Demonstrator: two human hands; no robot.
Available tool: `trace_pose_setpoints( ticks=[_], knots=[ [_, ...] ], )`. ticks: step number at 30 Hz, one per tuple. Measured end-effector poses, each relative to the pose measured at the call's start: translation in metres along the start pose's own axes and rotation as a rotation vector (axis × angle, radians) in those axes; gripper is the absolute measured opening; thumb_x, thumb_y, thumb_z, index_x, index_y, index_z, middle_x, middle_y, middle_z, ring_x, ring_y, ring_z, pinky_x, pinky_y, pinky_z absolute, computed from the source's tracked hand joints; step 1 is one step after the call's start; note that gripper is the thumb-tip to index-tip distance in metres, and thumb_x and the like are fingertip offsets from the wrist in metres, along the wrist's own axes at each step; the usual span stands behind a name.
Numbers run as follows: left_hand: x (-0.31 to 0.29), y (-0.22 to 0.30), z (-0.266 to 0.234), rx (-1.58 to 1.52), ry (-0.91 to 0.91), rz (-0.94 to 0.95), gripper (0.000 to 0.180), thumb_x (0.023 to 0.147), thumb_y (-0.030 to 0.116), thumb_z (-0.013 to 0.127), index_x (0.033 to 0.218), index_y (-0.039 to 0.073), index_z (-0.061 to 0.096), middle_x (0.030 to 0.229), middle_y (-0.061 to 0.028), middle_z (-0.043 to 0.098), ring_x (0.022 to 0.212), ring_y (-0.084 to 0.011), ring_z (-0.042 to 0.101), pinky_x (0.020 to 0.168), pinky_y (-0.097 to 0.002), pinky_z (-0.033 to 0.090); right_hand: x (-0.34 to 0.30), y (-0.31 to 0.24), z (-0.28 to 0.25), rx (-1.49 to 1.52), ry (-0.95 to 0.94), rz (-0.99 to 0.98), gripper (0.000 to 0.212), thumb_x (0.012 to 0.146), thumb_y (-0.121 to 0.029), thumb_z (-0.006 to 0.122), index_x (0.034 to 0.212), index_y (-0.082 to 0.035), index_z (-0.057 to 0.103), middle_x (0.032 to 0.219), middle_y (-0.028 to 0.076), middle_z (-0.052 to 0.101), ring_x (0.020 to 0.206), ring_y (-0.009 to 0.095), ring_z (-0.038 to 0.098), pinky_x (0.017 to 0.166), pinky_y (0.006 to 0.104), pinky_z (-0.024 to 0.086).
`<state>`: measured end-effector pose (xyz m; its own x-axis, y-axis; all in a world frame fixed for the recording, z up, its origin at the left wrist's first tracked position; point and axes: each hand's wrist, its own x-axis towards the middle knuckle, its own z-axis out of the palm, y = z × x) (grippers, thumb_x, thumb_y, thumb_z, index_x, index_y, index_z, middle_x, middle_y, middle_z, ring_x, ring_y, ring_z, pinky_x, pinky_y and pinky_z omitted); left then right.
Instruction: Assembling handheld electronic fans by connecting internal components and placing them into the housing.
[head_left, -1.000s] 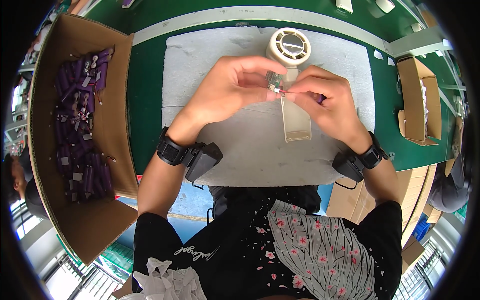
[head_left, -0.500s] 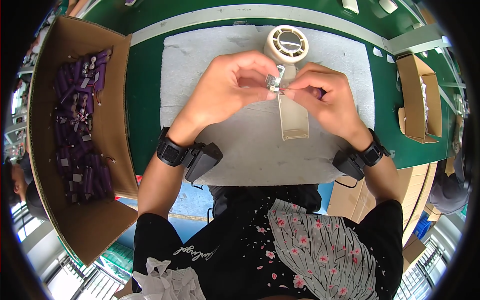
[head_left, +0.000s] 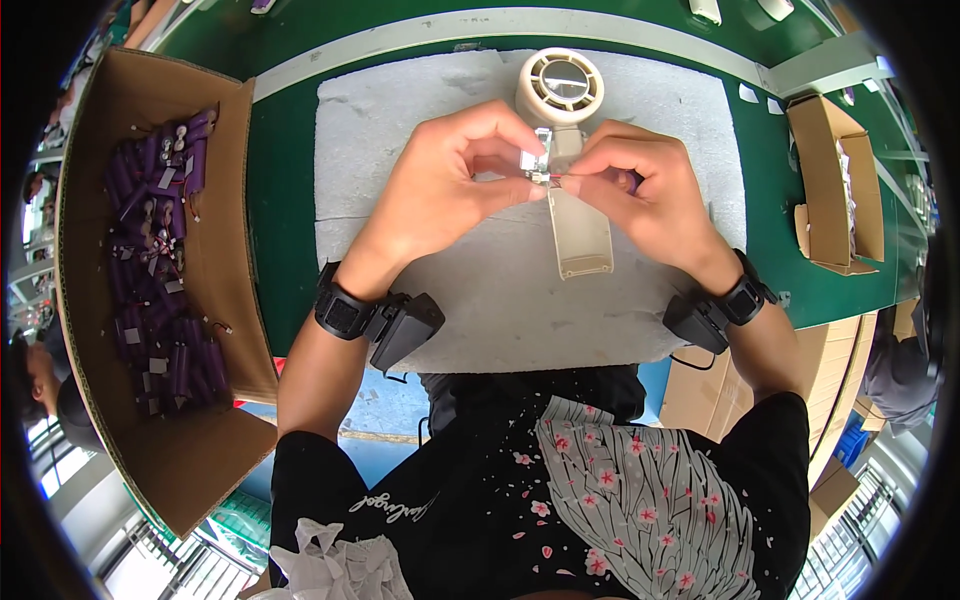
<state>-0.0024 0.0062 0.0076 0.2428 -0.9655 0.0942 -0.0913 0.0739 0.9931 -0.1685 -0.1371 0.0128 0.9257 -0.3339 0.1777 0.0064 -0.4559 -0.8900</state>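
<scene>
My left hand (head_left: 440, 185) pinches a small circuit board (head_left: 536, 158) between thumb and fingers, over the handle of a cream handheld fan. My right hand (head_left: 650, 190) is closed around a purple cylindrical battery (head_left: 627, 181), mostly hidden in the palm. Its thumb and forefinger pinch thin red wires (head_left: 557, 177) against the board's white connector end. Whether the plug is seated I cannot tell. Beneath both hands lies the fan (head_left: 582, 240), its handle toward me and its round grilled head (head_left: 561, 86) at the far side.
A pale foam mat (head_left: 480, 310) covers the middle of the green table (head_left: 285, 210). On the left stands a large cardboard box (head_left: 225, 200) with many purple batteries (head_left: 165, 260) and their leads. A smaller open carton (head_left: 815, 185) sits on the right. A white rail (head_left: 500, 22) crosses the far side.
The board has turned slightly in my left fingers. Both hands stay together at the connector. The fan and boxes appear shifted a little, as the view moved.
</scene>
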Motion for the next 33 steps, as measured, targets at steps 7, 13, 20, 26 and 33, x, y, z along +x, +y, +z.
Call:
trace_pose_setpoints(
  ticks=[7,13,20,26,33],
  knots=[
    [-0.0002,0.0012,-0.001,-0.027,0.003,-0.068,0.025,0.078,-0.008,0.07,0.102,0.0,0.063,0.087,-0.0064,0.068,0.082,-0.009,0.064,0.072,-0.0228,0.051,0.0,0.0023,0.0002,-0.004,-0.006,-0.036,0.005,0.08,0.001,0.07,0.084,0.0,0.068,0.078,0.002,0.059,0.062,0.008,0.046,0.054,0.0228,0.033],
    [0.0002,0.001,-0.0014,-0.05,-0.003,-0.074,0.026,0.079,-0.008,0.069,0.104,0.0,0.064,0.089,-0.0072,0.069,0.083,-0.0094,0.064,0.073,-0.0225,0.051,-0.0003,0.0023,-0.0009,-0.012,-0.008,-0.043,0.005,0.08,0.001,0.07,0.084,-0.001,0.068,0.078,0.002,0.059,0.062,0.008,0.047,0.054,0.0227,0.034],
    [-0.0005,-0.0006,-0.003,-0.06,-0.015,-0.07,0.026,0.08,-0.009,0.068,0.104,0.0,0.064,0.091,-0.0078,0.069,0.084,-0.0099,0.064,0.073,-0.0226,0.051,0.0001,0.0016,-0.001,-0.009,-0.012,-0.056,0.005,0.08,0.001,0.07,0.085,-0.001,0.068,0.078,0.002,0.059,0.062,0.008,0.047,0.054,0.0228,0.034],
    [0.0004,0.0005,-0.0023,-0.07,-0.014,-0.077,0.026,0.081,-0.009,0.067,0.105,0.0,0.063,0.093,-0.0073,0.069,0.087,-0.0101,0.065,0.074,-0.0225,0.051,-0.0001,0.0014,-0.0008,-0.008,-0.005,-0.054,0.005,0.08,0.001,0.07,0.084,0.0,0.068,0.078,0.002,0.059,0.062,0.008,0.047,0.054,0.0228,0.034],
    [0.0004,0.0024,-0.0023,-0.05,-0.011,-0.081,0.025,0.081,-0.01,0.066,0.104,0.0,0.062,0.095,-0.0065,0.068,0.089,-0.0104,0.065,0.075,-0.0227,0.052,-0.0001,0.0015,-0.0009,-0.016,-0.008,-0.053,0.005,0.08,0.001,0.07,0.084,0.0,0.067,0.078,0.002,0.059,0.062,0.008,0.047,0.054,0.0229,0.034]
  ],
)
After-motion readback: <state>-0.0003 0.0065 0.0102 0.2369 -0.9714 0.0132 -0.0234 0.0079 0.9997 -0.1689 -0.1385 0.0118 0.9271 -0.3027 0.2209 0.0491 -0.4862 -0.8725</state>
